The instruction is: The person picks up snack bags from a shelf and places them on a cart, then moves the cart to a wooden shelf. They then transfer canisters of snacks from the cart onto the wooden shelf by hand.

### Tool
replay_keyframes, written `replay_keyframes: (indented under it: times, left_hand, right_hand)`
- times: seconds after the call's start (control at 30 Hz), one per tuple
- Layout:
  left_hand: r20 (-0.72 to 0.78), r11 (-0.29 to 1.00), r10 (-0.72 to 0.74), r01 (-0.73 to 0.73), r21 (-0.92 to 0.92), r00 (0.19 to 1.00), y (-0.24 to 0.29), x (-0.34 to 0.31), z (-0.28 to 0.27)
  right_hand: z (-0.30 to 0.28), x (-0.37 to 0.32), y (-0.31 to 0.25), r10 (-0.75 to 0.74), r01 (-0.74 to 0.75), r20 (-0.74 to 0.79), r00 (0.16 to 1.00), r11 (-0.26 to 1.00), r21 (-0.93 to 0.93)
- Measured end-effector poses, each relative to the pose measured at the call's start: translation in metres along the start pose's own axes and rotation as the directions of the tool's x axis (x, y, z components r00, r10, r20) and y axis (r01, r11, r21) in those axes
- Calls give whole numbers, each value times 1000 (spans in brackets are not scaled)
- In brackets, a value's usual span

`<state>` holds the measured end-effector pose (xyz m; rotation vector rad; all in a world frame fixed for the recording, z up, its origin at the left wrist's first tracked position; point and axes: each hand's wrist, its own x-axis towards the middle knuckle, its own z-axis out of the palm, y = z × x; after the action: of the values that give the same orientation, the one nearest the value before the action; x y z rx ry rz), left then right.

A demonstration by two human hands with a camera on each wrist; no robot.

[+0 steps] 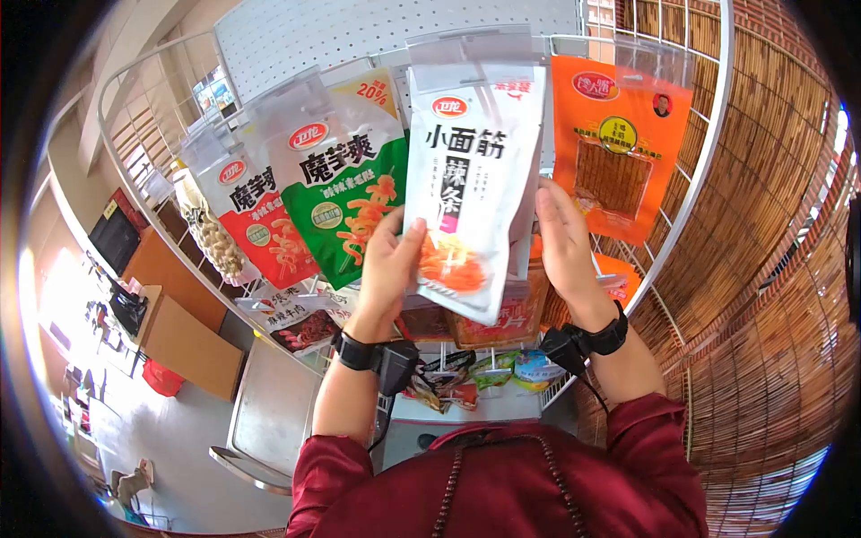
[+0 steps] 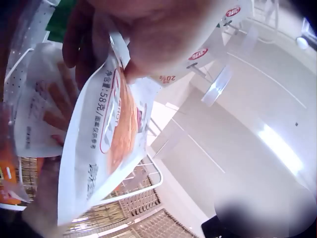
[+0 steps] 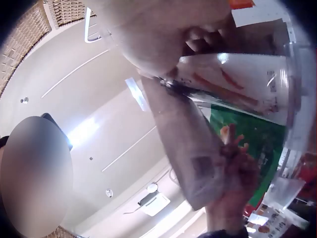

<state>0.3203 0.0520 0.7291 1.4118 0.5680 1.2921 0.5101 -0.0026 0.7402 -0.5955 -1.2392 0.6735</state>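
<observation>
white snack packet held up before the wire rack, between the green packet and the orange packet; left hand pinches its lower left edge, thumb on the front. right hand just beside the right edge, fingers pointing up; whether it grips anything, cannot tell. judged light: limp film over soft filling, probably slick, hard to break but easily creased. best hold: the flat side seams, thumb front, fingers behind, no squeezing the filled middle
</observation>
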Motion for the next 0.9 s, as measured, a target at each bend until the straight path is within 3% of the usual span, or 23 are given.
replay_keyframes:
  times: [0.03,0.13,0.27,0.4,0.47,0.5,0.53,0.57,0.6,0.63,0.7,0.73,0.77,0.8,0.83,0.9]
  left_hand:
    - [-63,998,28,-31,-52,998,5,-2,4]
    - [-2,995,-80,80,65,997,20,0,-26]
    - [67,983,-97,107,-151,993,37,9,-44]
    - [0,992,-122,122,-28,993,46,7,-35]
    - [42,967,-148,153,-204,988,32,8,-33]
    - [75,980,-126,136,-146,989,26,9,-33]
    - [188,972,-108,143,-185,976,21,9,-34]
    - [298,962,-85,157,-224,951,17,8,-35]
    - [290,954,-80,158,-254,954,15,8,-28]
    - [265,929,-145,223,-296,953,11,7,-33]
    - [522,895,-61,278,-349,851,-3,11,-46]
    - [113,938,-187,212,-275,976,6,6,-23]
    - [294,947,-84,168,-273,952,-15,17,-48]
    - [223,884,-210,283,-373,952,-15,19,-49]
    - [163,795,-340,376,-477,926,-15,21,-50]
    - [70,846,-307,306,-438,949,-37,28,-76]
  right_hand:
    - [-1,-2,4,39,-39,9,999,999,-29]
    - [-8,-8,13,123,-122,7,992,989,-78]
    - [-33,0,7,51,-74,-74,996,930,-360]
    - [-30,-4,-7,75,-97,-90,993,957,-273]
    - [-19,-12,-3,101,-98,61,993,994,-44]
    - [-10,-14,-16,129,-112,209,969,989,-92]
    - [-1,-18,-11,97,-79,268,959,994,-75]
    - [8,-24,-11,91,-34,277,957,978,-204]
    - [11,-20,-7,-126,245,384,915,929,-278]
    - [11,-18,-5,-144,323,459,877,883,-340]
    - [12,-18,6,-294,402,327,898,849,-341]
    - [10,-20,6,-369,417,195,908,769,-484]
    - [10,-21,4,-453,397,72,888,679,-617]
    - [9,-20,4,-521,344,-9,854,578,-740]
    - [9,-18,9,-519,343,-11,854,580,-739]
    - [8,-11,21,-385,207,-153,910,741,-638]
